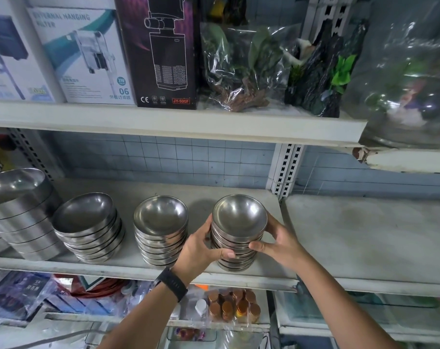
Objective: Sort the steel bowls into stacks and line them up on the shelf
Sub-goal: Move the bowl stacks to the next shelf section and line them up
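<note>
Several stacks of steel bowls stand in a row on the middle shelf point(163, 190). The rightmost stack point(239, 217) stands near the shelf's front edge, and both hands clasp it. My left hand point(201, 248) grips its left side, thumb across the front. My right hand point(276, 241) grips its right side, thumb pointing left on the front. To the left stand a similar small stack point(161, 227), a wider stack point(88, 225), and at the far left a tall stack of large bowls point(20, 210), partly cut off by the frame.
The upper shelf point(178, 124) hangs low above the bowls, carrying filter boxes point(161, 51) and bagged aquarium plants point(246, 69). A slotted upright point(287, 170) separates a bare shelf section point(365, 235) on the right. Packets and small bottles point(234, 306) fill the shelf below.
</note>
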